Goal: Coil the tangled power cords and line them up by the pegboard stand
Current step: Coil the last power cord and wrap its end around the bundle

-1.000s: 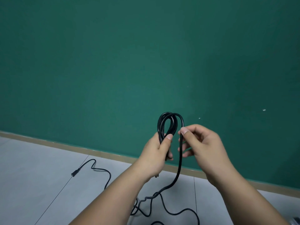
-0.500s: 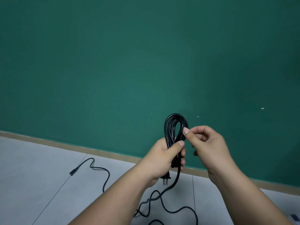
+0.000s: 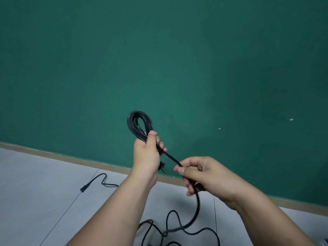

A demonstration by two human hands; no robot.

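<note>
My left hand (image 3: 147,155) grips a black power cord (image 3: 139,124) gathered into a few loops that stick up above my fist. The cord's plug (image 3: 163,168) pokes out below that hand. A straight stretch of the cord runs down and right into my right hand (image 3: 204,176), which holds it between thumb and curled fingers. From there the loose cord (image 3: 197,210) drops to the floor and lies in slack curves. Its far end connector (image 3: 82,189) rests on the floor at the left. No pegboard stand is in view.
A green wall (image 3: 159,59) fills most of the view, with a tan baseboard (image 3: 62,157) along its foot. Below lies a pale grey tiled floor (image 3: 35,192). A bit of a light object (image 3: 325,243) shows at the bottom right corner.
My right hand has let go at the coil and slid down and right along the cord, pulling a stretch taut. My left hand, with the loops, moved slightly left.
</note>
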